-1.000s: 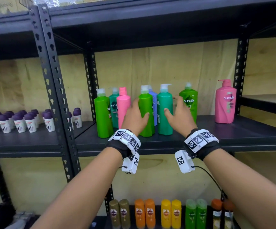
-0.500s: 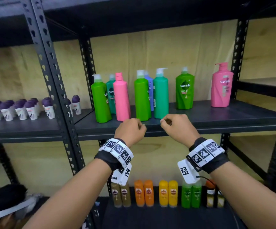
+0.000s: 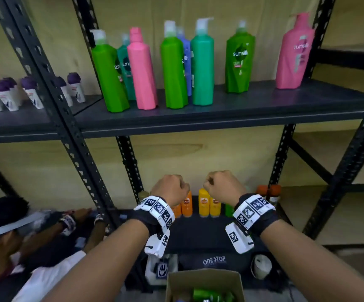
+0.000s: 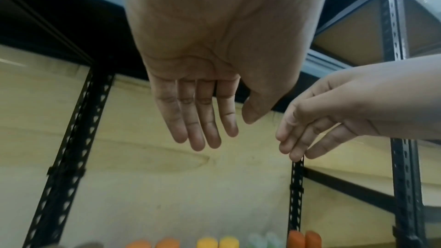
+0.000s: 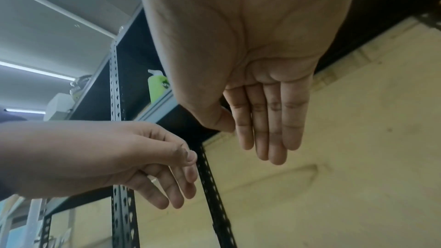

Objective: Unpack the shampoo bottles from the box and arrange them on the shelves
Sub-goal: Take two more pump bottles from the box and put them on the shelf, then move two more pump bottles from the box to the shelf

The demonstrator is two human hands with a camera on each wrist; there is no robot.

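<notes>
Several tall shampoo bottles stand in a row on the middle shelf [image 3: 220,109]: a green one [image 3: 109,73], a pink one [image 3: 142,70], a second green [image 3: 173,68], a teal one [image 3: 201,66], a green Sunsilk [image 3: 239,59] and a pink Sunsilk [image 3: 295,53] further right. The cardboard box [image 3: 198,277] sits below me with green bottles [image 3: 205,294] inside. My left hand [image 3: 170,189] and right hand [image 3: 222,185] hang side by side below the shelf and above the box, both empty. The wrist views show the fingers [image 4: 200,120] [image 5: 267,120] relaxed and pointing down.
Small purple-capped bottles [image 3: 4,92] fill the shelf on the left. Orange and yellow bottles [image 3: 204,203] line the bottom shelf behind my hands. Another person [image 3: 7,236] crouches at the lower left. A black "ONE STOP" bag [image 3: 213,260] lies behind the box. Perforated black uprights [image 3: 52,88] frame the bays.
Both hands have let go of the bottles on the middle shelf and dropped down toward the box. My view has tilted downward, bringing the box into sight.
</notes>
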